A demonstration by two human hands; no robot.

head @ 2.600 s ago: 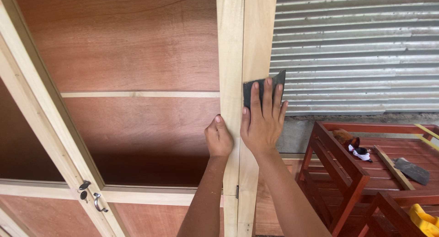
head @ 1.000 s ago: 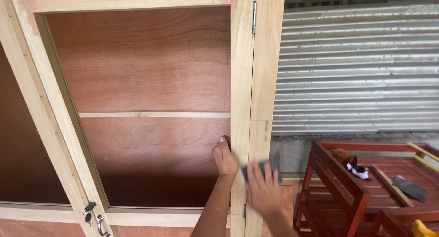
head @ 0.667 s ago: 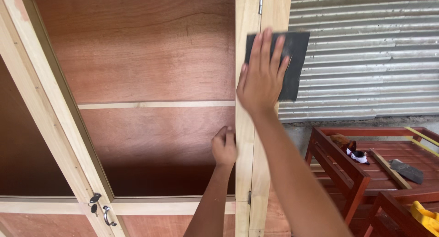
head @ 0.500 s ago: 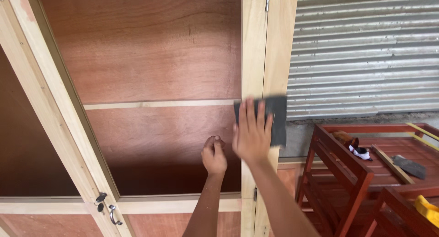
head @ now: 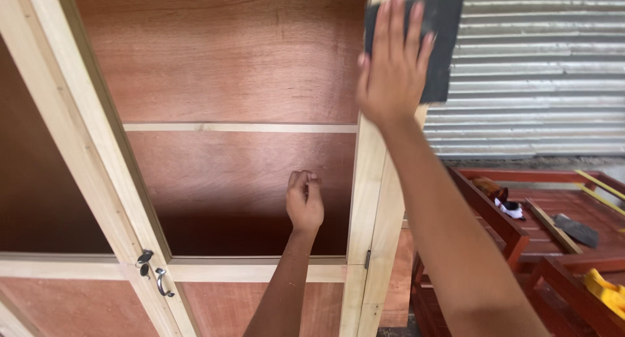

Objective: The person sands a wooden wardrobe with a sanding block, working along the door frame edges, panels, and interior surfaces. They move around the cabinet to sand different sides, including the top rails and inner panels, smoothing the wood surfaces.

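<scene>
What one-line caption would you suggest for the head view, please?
Right hand presses dark sandpaper on a cabinet post; left hand hangs loosely closed, off it.

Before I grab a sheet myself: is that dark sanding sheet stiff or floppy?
Probably floppy: the dark sanding sheet lies flat under the right hand against the wooden post. Likely light, since spread fingers alone hold it.

Soft daylight fills the scene, brightest on the corrugated metal wall at right, which looks slightly washed out. The cabinet interior darkens into deep shadow toward its lower shelf. The right hand shows slight motion blur. Straight edges bow mildly near the frame's borders.
</scene>
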